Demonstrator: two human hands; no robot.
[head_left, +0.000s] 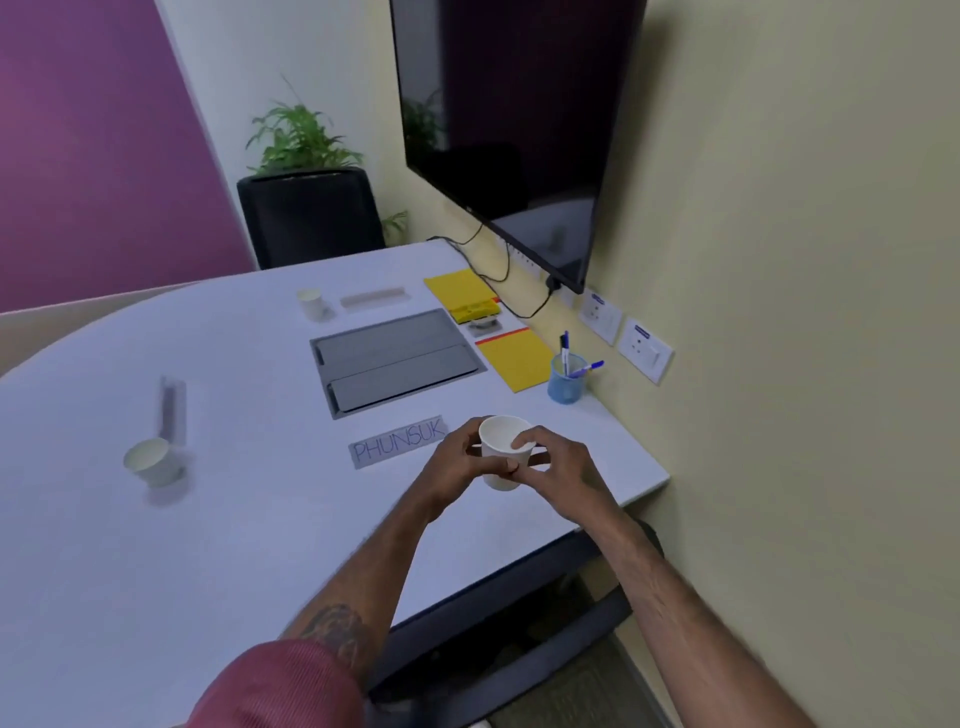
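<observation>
A white paper cup (500, 439) is held upright just above the pale table (249, 519), near its right edge. My left hand (457, 460) grips the cup from the left, fingers curled round its side. My right hand (558, 462) grips it from the right, with the thumb over the rim. A paper name card reading PHUNSUK (397, 442) lies flat just left of the cup.
Two more paper cups stand on the table, one at the left (153, 461) and one at the back (311, 302). A grey cable hatch (395, 358), yellow pads (517, 358), a blue pen holder (567, 378), a wall screen (519, 119) and a chair (493, 649) surround the spot.
</observation>
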